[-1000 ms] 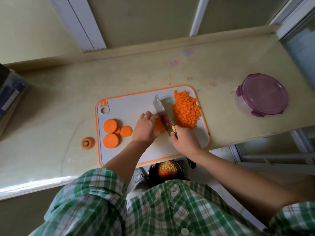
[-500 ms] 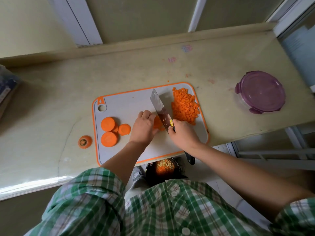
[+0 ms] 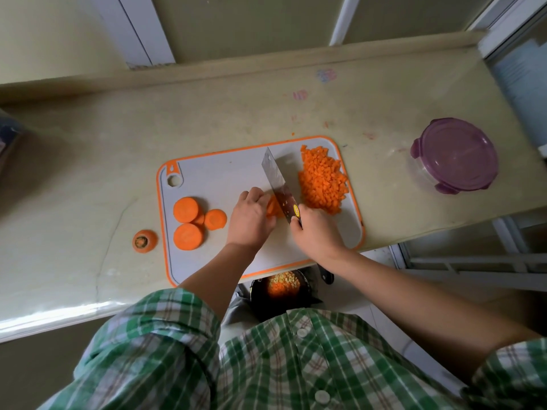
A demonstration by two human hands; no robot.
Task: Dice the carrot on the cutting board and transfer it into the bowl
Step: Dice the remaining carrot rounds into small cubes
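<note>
Fingers [image 3: 251,194] of our left hand [image 3: 251,220] curl over a carrot piece [image 3: 273,208], pinning it to the cutting board [image 3: 219,179]. Our right hand [image 3: 318,235] is clenched around the handle of a cleaver [image 3: 278,182], whose blade stands against the piece just beside our knuckles. We are partway through the dicing. A heap of diced carrot [image 3: 322,182] lies at the board's right end, and several thick carrot rounds [image 3: 186,208] wait overlapping at its left end. A cut-off carrot top [image 3: 144,241] sits on the surface [image 3: 88,173] just off the board. Below the surface's near edge a dark bowl [image 3: 281,304] already holds some dice, while a purple-lidded container [image 3: 454,156] stands well apart to the right. By our reading, the next move calls for short, even cuts through the pinned piece, with our left fingertips tucked back from the edge. After that the waiting rounds need cutting, and the heap must be swept into the bowl.
</note>
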